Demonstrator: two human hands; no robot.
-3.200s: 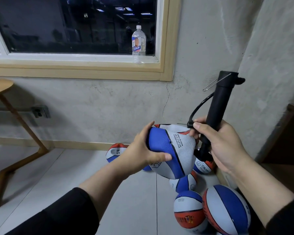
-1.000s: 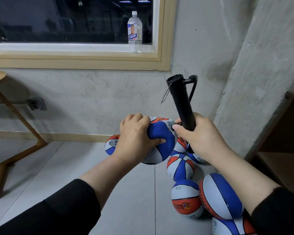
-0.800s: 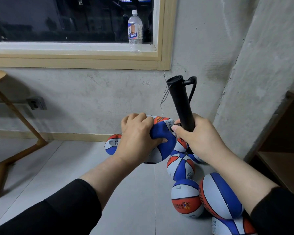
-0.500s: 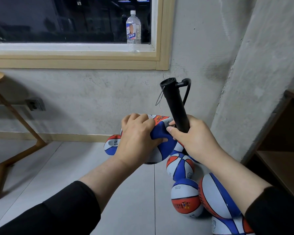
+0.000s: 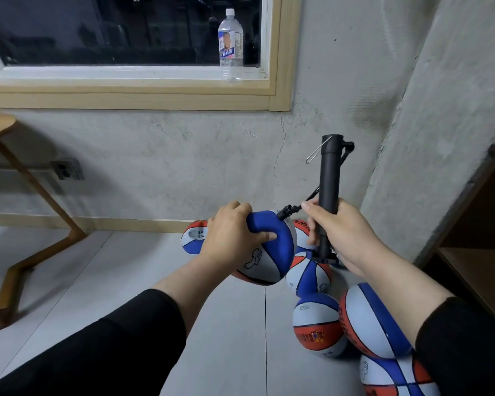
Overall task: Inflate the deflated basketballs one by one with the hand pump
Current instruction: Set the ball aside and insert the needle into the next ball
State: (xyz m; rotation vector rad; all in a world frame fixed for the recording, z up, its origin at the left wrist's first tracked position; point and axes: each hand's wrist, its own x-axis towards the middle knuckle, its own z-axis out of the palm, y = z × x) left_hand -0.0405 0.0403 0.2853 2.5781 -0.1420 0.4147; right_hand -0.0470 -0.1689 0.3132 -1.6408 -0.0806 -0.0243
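Concrete wall (image 5: 183, 167) and pillar (image 5: 440, 138) crowd 12 to 3 o'clock, open floor (image 5: 126, 281) at 9; deflated basketball (image 5: 269, 252) is gripped by left hand (image 5: 232, 238), pump (image 5: 329, 190) clasped upright by right hand (image 5: 340, 232).

A rough grey plaster wall (image 5: 160, 155) is seen, cracked thinly below the right corner of the window (image 5: 126, 30). The window is framed in pale wood, its glass dark, faint ceiling lights reflected in it. A clear water bottle (image 5: 230, 44) is stood upright on the sill at the window's right end. Below the window's left part, a socket box (image 5: 67, 169) is fixed. A wooden table (image 5: 17, 212) is placed lower left of the window. The floor (image 5: 97, 281) is laid in pale tiles. A wooden shelf (image 5: 480, 252) is set far right of the window, past a jutting pillar (image 5: 446, 138).
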